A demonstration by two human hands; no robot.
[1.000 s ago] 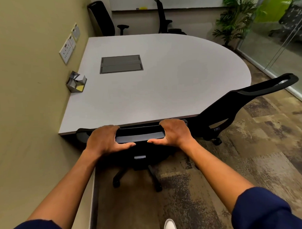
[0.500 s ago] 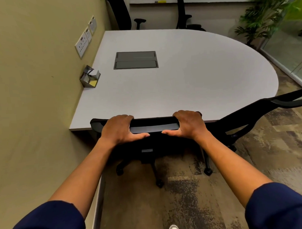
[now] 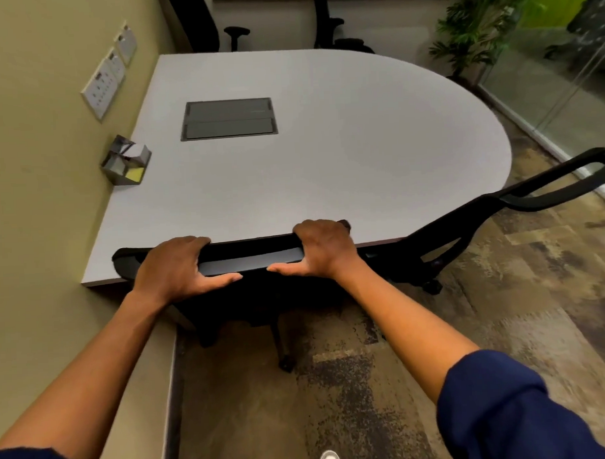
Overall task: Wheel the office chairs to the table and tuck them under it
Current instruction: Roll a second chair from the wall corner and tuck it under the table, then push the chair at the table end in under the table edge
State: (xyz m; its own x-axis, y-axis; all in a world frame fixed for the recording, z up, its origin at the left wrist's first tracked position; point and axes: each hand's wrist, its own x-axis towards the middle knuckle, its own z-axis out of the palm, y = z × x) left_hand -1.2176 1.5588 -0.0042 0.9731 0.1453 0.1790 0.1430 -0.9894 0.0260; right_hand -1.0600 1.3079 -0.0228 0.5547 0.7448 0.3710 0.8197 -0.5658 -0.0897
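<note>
A black office chair point(image 3: 250, 260) stands at the near edge of the grey table point(image 3: 326, 159), its seat hidden under the tabletop and its backrest top against the edge. My left hand point(image 3: 174, 268) grips the left part of the backrest top. My right hand point(image 3: 324, 251) grips the right part. A second black chair point(image 3: 492, 212) is tucked under the table's curved right side, its backrest leaning out to the right. Two more black chairs point(image 3: 201, 23) point(image 3: 324, 22) stand at the table's far side.
An olive wall runs along the left with socket plates point(image 3: 109, 76). A small metal note holder point(image 3: 127, 161) sits on the table by the wall, a grey cable hatch point(image 3: 228, 119) lies in the tabletop. A potted plant point(image 3: 476, 27) and a glass partition point(image 3: 564, 93) stand at the right.
The chair in my hands has rolled forward, so its backrest now meets the table edge and less of its base shows. Both hands kept their grip.
</note>
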